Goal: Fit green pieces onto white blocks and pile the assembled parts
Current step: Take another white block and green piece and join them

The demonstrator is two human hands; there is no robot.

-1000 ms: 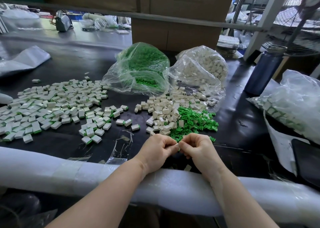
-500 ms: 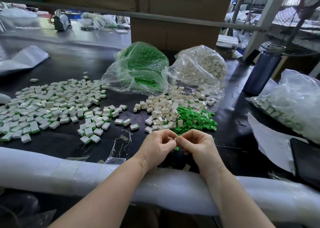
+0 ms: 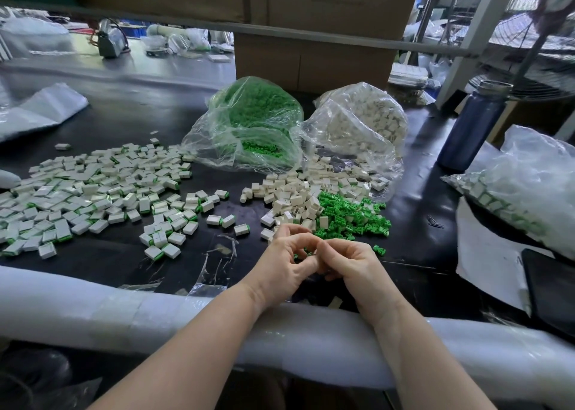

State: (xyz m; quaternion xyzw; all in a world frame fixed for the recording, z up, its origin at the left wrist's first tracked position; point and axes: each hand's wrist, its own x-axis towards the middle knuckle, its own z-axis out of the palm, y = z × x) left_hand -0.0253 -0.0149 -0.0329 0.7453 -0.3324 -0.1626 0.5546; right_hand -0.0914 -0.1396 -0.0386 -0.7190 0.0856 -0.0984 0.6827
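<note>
Both hands have parted slightly, left hand point(image 3: 287, 261) and right hand point(image 3: 350, 265) curled, pinching green pieces point(image 3: 303, 253).

Hands hiding the work

The left hand point(image 3: 287, 261) and right hand point(image 3: 350, 268) are curling together, perhaps covering a green piece point(image 3: 301, 255); any white block between them is staying hidden.

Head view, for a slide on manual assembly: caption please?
Both hands, left and right, meet over small green plastic pieces, between finished white-and-green blocks and loose white blocks.
</note>
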